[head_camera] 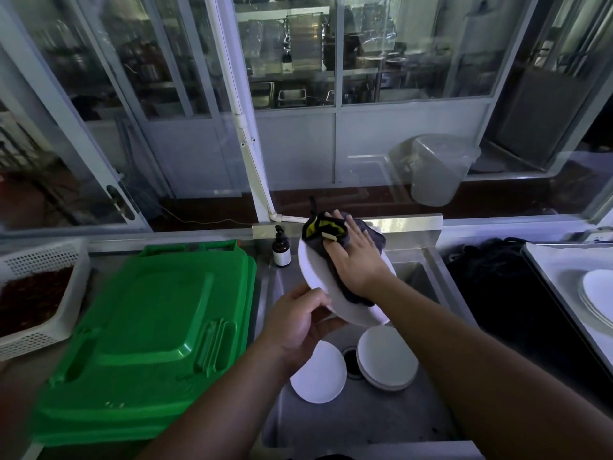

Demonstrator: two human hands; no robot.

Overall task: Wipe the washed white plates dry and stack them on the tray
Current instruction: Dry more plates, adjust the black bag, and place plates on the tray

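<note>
Where the cloth [345, 240] lies, plate [318, 277] surface is hidden.

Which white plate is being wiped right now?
The tilted plate above the sink: left hand grips it, right hand presses a grey cloth on it.

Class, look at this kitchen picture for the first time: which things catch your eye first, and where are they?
The bright green plastic lids stacked left of the sink stand out most. At centre, above the sink, the left hand holds a tilted white plate while the right hand presses a dark grey cloth against it. More white plates lie in the sink below.
</note>
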